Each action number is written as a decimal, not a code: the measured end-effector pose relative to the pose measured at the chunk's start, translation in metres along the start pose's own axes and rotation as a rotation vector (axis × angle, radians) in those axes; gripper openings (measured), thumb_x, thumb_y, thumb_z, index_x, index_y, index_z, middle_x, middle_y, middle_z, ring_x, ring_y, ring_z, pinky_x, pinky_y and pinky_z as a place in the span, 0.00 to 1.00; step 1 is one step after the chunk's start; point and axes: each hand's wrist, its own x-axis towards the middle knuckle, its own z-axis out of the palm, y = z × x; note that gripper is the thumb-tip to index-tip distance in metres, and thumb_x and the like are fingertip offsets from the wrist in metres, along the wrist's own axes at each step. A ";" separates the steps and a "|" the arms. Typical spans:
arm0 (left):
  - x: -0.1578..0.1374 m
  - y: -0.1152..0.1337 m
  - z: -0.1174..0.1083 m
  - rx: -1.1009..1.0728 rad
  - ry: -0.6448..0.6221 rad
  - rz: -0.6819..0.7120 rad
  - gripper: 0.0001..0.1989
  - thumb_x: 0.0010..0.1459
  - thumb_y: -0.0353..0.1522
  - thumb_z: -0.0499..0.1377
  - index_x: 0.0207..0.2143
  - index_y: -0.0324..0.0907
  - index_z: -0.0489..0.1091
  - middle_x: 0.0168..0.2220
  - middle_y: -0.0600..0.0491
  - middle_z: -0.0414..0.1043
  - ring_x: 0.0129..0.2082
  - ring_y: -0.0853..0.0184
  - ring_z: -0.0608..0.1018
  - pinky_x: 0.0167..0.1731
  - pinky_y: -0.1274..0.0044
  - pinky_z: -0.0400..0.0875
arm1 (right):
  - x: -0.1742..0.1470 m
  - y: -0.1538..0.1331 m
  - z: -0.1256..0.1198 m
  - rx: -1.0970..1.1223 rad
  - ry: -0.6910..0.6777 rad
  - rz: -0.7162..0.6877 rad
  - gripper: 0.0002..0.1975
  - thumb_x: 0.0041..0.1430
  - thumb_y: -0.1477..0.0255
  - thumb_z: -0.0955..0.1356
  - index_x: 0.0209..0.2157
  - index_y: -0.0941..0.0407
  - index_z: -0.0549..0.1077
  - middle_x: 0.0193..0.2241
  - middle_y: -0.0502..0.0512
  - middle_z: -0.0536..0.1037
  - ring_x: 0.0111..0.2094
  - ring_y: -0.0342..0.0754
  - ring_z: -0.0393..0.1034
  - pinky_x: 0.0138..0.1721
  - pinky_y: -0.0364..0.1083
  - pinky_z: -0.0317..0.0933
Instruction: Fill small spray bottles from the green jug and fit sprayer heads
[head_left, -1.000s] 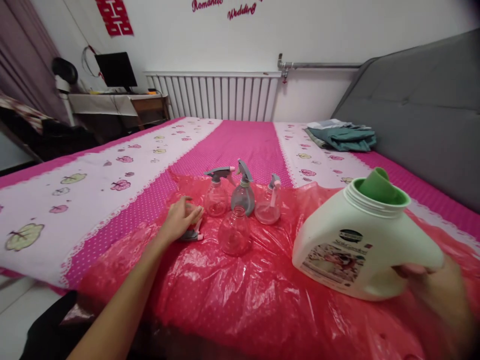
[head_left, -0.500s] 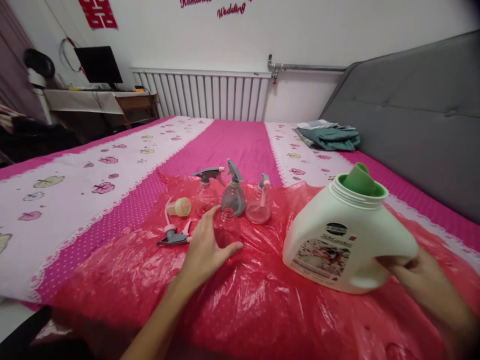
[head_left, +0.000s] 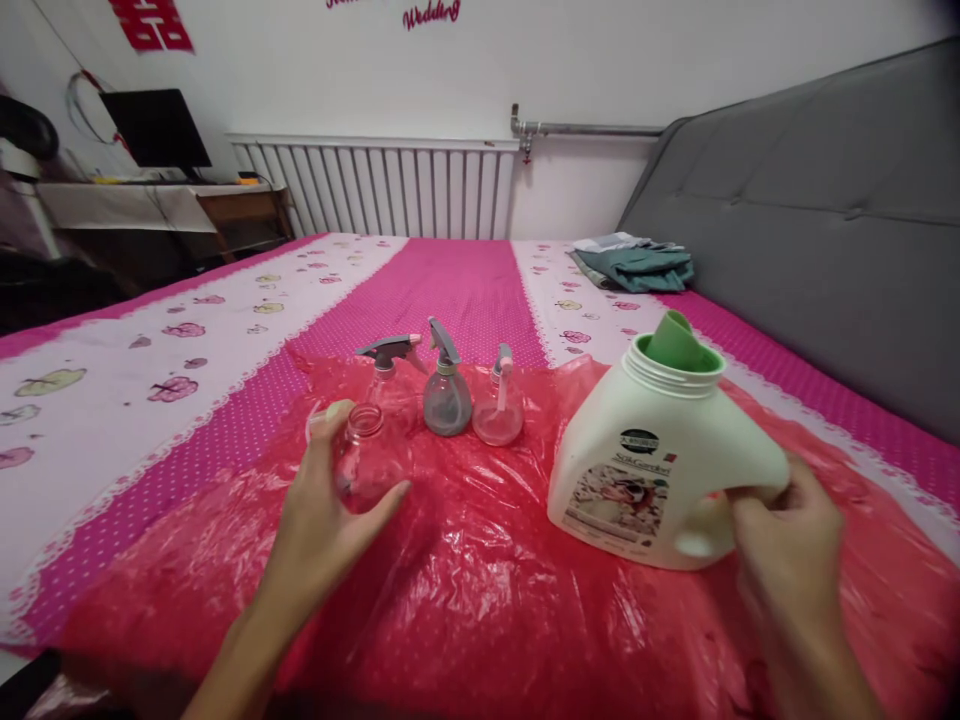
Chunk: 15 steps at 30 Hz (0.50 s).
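My left hand (head_left: 330, 500) curves its thumb and fingers around an uncapped clear round bottle (head_left: 375, 455), open mouth up. My right hand (head_left: 787, 530) grips the handle of a large white detergent jug (head_left: 600, 450) with a green spout (head_left: 679, 342) in its open neck. The jug is tilted slightly. Between them stand a clear spray bottle (head_left: 394, 385) with a grey trigger head, a grey spray bottle (head_left: 448, 403), and a clear spray bottle holding some liquid (head_left: 499, 415). A pale yellow cap (head_left: 340, 409) is mostly hidden behind my left fingers.
Red plastic sheeting (head_left: 480, 600) covers the near part of the bed (head_left: 457, 280). Folded clothes (head_left: 637, 265) lie by the grey headboard (head_left: 810, 180). A radiator (head_left: 375, 190) runs along the wall, with a desk and monitor (head_left: 155, 130) at left.
My left hand has carried the clear bottle left and nearer, over the loose spray head and cap. The jug, still in my right hand, shows farther left as the whole view shifts.
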 end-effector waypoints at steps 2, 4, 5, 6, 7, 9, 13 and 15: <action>-0.010 -0.004 -0.007 0.010 -0.041 -0.050 0.41 0.59 0.49 0.69 0.70 0.51 0.59 0.66 0.42 0.72 0.59 0.46 0.82 0.58 0.50 0.79 | 0.001 0.001 -0.004 -0.076 -0.002 -0.026 0.18 0.41 0.61 0.69 0.36 0.51 0.76 0.33 0.51 0.74 0.35 0.54 0.67 0.40 0.55 0.59; -0.020 -0.011 -0.005 0.061 -0.049 -0.076 0.40 0.57 0.49 0.70 0.68 0.49 0.62 0.63 0.42 0.75 0.58 0.45 0.82 0.59 0.48 0.79 | 0.001 0.001 -0.007 -0.113 -0.009 -0.046 0.20 0.41 0.60 0.70 0.39 0.50 0.75 0.35 0.53 0.74 0.36 0.55 0.67 0.42 0.56 0.58; -0.024 -0.014 -0.002 0.075 -0.058 -0.073 0.39 0.58 0.48 0.70 0.67 0.49 0.62 0.62 0.42 0.75 0.59 0.44 0.82 0.60 0.48 0.78 | 0.000 0.001 -0.007 -0.098 -0.012 -0.048 0.22 0.41 0.59 0.70 0.41 0.51 0.75 0.36 0.53 0.75 0.37 0.55 0.67 0.42 0.56 0.59; -0.027 -0.017 0.002 0.085 -0.071 -0.061 0.38 0.58 0.48 0.69 0.67 0.48 0.63 0.62 0.42 0.76 0.60 0.44 0.81 0.60 0.49 0.78 | -0.002 0.001 -0.007 -0.065 -0.017 -0.044 0.24 0.41 0.58 0.71 0.42 0.51 0.74 0.37 0.53 0.75 0.38 0.55 0.67 0.43 0.56 0.60; -0.028 -0.019 0.005 0.089 -0.086 -0.045 0.37 0.59 0.47 0.68 0.66 0.48 0.63 0.62 0.42 0.75 0.61 0.44 0.81 0.61 0.49 0.77 | -0.004 0.001 -0.006 -0.018 -0.021 -0.036 0.26 0.41 0.58 0.72 0.44 0.51 0.74 0.38 0.53 0.76 0.39 0.55 0.68 0.44 0.56 0.61; -0.030 -0.022 0.012 0.087 -0.113 -0.019 0.35 0.61 0.48 0.66 0.66 0.47 0.63 0.63 0.41 0.74 0.63 0.44 0.79 0.62 0.49 0.76 | -0.009 0.000 -0.003 0.033 -0.023 -0.026 0.26 0.43 0.57 0.73 0.44 0.52 0.74 0.38 0.52 0.76 0.39 0.55 0.69 0.46 0.56 0.63; -0.028 -0.028 0.017 0.078 -0.134 -0.020 0.37 0.62 0.50 0.65 0.68 0.46 0.61 0.64 0.39 0.72 0.64 0.42 0.78 0.64 0.46 0.73 | -0.017 -0.002 0.007 0.108 0.019 -0.044 0.28 0.47 0.57 0.72 0.49 0.53 0.73 0.45 0.54 0.78 0.47 0.56 0.72 0.55 0.58 0.64; -0.027 -0.032 0.017 0.071 -0.135 -0.032 0.38 0.62 0.51 0.65 0.68 0.46 0.60 0.65 0.39 0.72 0.65 0.41 0.77 0.65 0.45 0.72 | -0.018 -0.005 0.011 0.148 0.034 -0.049 0.28 0.48 0.57 0.72 0.50 0.53 0.73 0.46 0.54 0.78 0.48 0.56 0.73 0.57 0.58 0.65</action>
